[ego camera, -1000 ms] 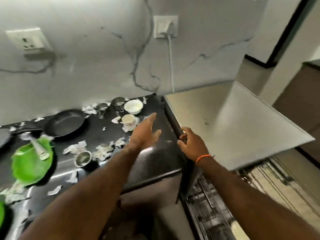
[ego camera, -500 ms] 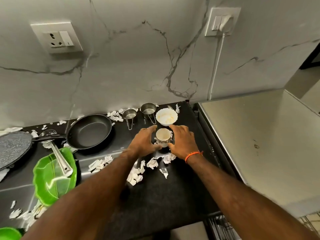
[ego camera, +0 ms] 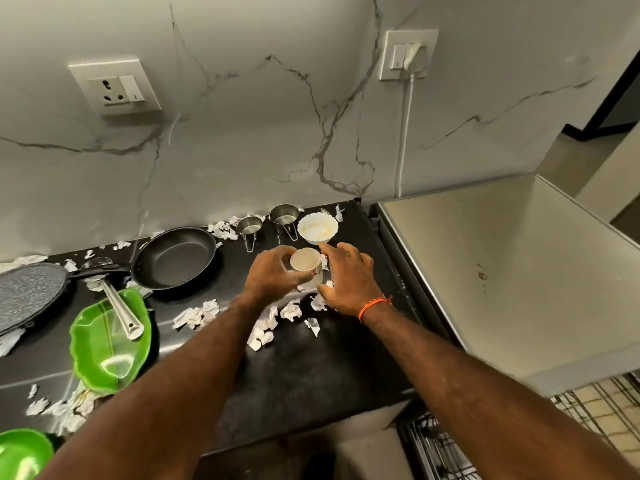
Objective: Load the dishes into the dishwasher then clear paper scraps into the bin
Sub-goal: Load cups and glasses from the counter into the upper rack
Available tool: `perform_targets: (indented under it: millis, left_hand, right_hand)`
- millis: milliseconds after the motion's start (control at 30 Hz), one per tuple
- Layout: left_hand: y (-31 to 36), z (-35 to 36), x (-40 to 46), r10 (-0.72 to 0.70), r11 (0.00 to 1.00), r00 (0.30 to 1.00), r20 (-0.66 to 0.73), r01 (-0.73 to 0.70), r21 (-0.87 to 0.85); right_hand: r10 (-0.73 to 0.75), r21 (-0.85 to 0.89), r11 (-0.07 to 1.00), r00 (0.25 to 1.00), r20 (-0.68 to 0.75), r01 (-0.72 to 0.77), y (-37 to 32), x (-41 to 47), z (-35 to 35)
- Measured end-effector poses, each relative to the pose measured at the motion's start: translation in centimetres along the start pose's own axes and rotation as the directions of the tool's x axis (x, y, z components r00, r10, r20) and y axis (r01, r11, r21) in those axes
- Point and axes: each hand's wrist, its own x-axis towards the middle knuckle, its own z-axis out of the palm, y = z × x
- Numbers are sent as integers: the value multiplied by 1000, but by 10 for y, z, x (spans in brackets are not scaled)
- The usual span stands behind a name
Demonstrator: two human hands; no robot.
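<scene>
Now closing around the small cream ceramic cup (ego camera: 305,259) at the far right of the black stone counter (ego camera: 311,368), just near of the white scalloped bowl (ego camera: 317,228). Left hand (ego camera: 273,271) gripping the cup's left side, fingers curled round it. Right hand (ego camera: 348,280) reaching past its right side, index finger stretched toward the bowl; grip there impossible to tell. Having left the dishwasher handle a second ago, both hands moving to the first dish. Probably starting the loading; torn white paper scraps (ego camera: 266,327) lying untouched, open dishwasher rack (ego camera: 446,452) waiting near right.
</scene>
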Motion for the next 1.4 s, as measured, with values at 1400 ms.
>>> perform_targets:
  millis: [1400]
  left_hand:
    - [204,469,-183,136,905,384,913,-424,43]
  right_hand:
    - [874,19,474,473,114,-880,326,-420,47]
